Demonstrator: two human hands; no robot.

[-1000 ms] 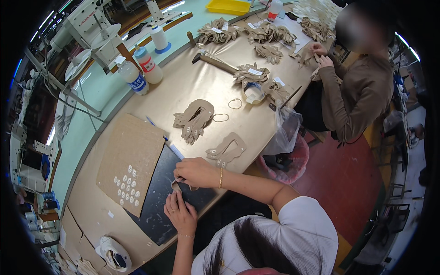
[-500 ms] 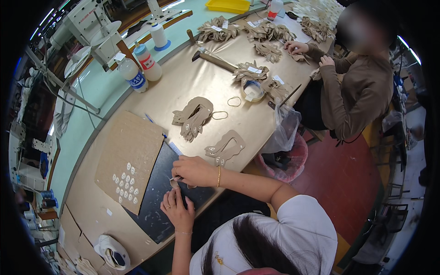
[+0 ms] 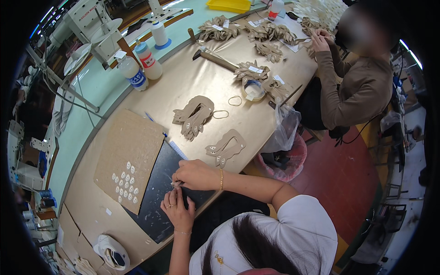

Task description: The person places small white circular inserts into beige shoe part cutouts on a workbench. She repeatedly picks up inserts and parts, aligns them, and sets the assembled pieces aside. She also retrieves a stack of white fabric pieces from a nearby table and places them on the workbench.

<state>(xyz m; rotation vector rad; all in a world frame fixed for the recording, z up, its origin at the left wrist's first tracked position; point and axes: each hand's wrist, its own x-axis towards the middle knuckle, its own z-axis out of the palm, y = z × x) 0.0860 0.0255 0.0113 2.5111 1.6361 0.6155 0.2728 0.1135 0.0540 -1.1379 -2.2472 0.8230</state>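
Over a dark cutting board, my right hand and my left hand meet fingertip to fingertip. Pinched between them is a small beige piece, mostly hidden by the fingers. Left of the board, white oval pieces with small holes lie in rows on a brown cardboard sheet. A single beige cut-out shoe part rests flat just beyond my right wrist. Farther off sits a stack of the same beige shoe parts.
Rubber bands, a tape roll and a hammer lie farther back. Two bottles stand at the left edge. A pink bin is right of the table. A co-worker in a brown sleeve sits at far right, hands raised.
My right hand has shifted slightly right and down, and less of the beige piece shows between my fingers. The co-worker's hands have lifted from the table and come together.
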